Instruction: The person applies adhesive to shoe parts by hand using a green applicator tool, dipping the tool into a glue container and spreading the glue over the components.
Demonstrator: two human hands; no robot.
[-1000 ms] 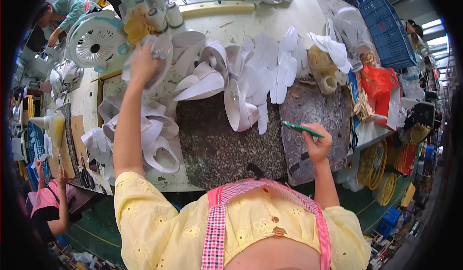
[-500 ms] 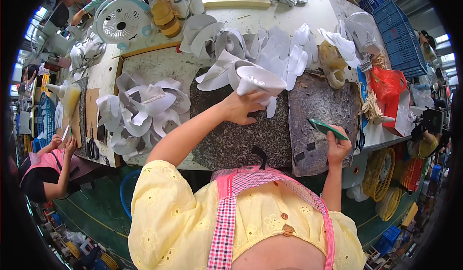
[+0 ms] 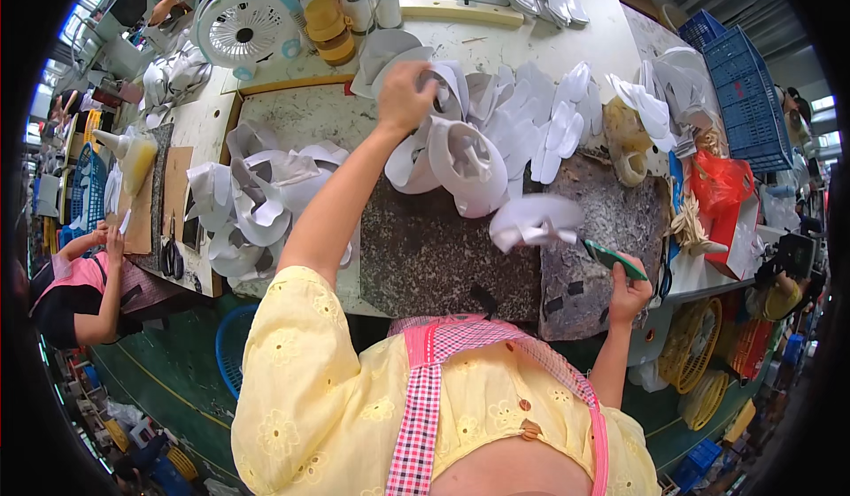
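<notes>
- Since half a second ago, my left hand (image 3: 407, 97) has gone up from over the speckled slab (image 3: 452, 270) to the far white pieces (image 3: 467, 168); a blurred, curved white piece (image 3: 534, 220) now shows well apart from it, to its right and nearer me.
- Left fingers curl at those far pieces, blurred — I cannot tell whether they are clamped on one.
- Right hand (image 3: 629, 290) is clamped on the green tool (image 3: 615, 259); the curved piece is just beyond the tool's tip, left of that hand — touching or apart, I cannot tell.
- I judge the piece light, thin and springy, smooth enough to slip and easily creased; I'd take it by its rim, finger and thumb, gently. The tool looks stiff and flat, best pinched at its near end.
- Counted: one green tool; one piece standing apart; two dark slabs, the speckled one and the rough grey one (image 3: 611, 208) beyond my right hand; one white fan (image 3: 243, 35) left of my left hand. Overlapping white pieces I cannot count, nor those in the heap (image 3: 258, 217) left of that forearm.
</notes>
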